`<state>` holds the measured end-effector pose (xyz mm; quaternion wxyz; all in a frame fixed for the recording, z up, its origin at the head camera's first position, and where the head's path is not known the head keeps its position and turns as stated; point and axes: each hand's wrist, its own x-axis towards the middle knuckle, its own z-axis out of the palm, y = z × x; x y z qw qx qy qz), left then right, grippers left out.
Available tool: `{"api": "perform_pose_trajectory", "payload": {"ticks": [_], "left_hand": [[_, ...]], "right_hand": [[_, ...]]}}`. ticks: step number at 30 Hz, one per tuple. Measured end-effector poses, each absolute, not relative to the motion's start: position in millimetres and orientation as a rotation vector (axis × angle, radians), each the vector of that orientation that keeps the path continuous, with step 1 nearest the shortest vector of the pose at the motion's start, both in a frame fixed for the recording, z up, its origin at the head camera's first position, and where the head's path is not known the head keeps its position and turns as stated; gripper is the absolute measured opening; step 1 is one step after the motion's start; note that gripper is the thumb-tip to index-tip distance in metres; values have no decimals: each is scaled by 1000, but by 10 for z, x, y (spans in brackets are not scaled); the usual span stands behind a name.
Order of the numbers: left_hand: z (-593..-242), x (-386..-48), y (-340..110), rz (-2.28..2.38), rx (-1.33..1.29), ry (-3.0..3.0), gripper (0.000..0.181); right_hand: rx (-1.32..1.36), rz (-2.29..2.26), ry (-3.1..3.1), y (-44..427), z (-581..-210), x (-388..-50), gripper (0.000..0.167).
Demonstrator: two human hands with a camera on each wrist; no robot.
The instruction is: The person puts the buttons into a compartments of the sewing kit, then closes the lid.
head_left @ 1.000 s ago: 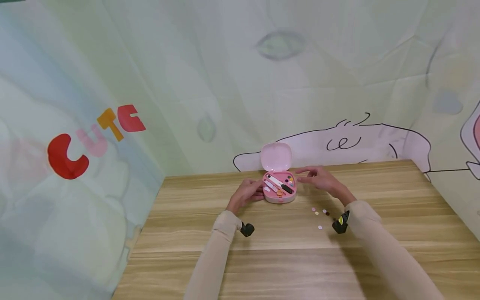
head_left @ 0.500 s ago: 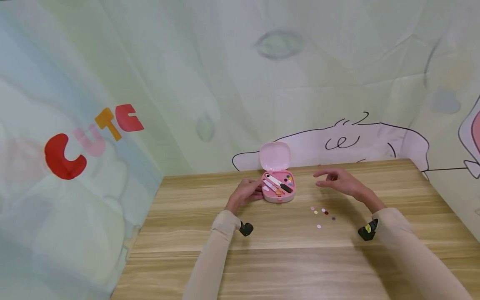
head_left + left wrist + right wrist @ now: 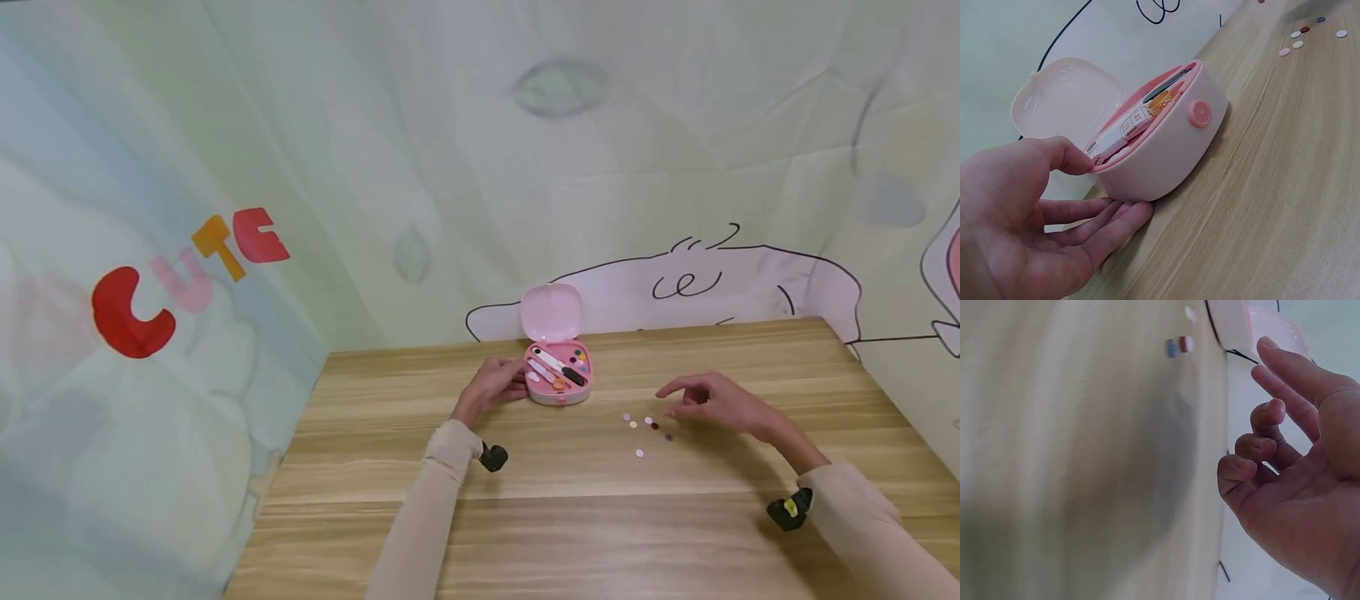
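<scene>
Over to the pink box [image 3: 558, 399], sitting toward the far edge of the worktop [image 3: 555, 475], lid [image 3: 551, 310] tipped up. Holding on from the left with the left hand [image 3: 492, 383]: thumb over the rim, fingers pinching the wall from below. Tucked into the right compartment, several coloured buttons [image 3: 581, 357]; just left of them, slantwise, a black-handled tool [image 3: 556, 364]. Left outside, to the right and nearer than the box, six loose buttons [image 3: 648, 420]: pink, yellow, dark red, grey and two white. Looking only partway through, then, by the lie of things. Hovering just right of those with the right hand [image 3: 720, 404]: thumb and forefinger spread apart, pinching nothing visible.

Tight at the far side, with the backdrop [image 3: 637, 200] just behind the lid; touching or not, impossible to tell. Far roomier on the near side, with wide open worktop and no close edge.
</scene>
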<state>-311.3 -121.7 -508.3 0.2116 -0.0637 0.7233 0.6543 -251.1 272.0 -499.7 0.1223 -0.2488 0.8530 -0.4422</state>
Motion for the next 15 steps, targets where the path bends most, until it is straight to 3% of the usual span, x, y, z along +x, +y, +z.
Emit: {"api": "perform_pose_trajectory", "payload": {"ticks": [15], "left_hand": [[-5055, -3098, -1223, 1794, -174, 2023, 31]], "right_hand": [[-788, -1227, 2647, 2808, -5318, -2168, 22]]}}
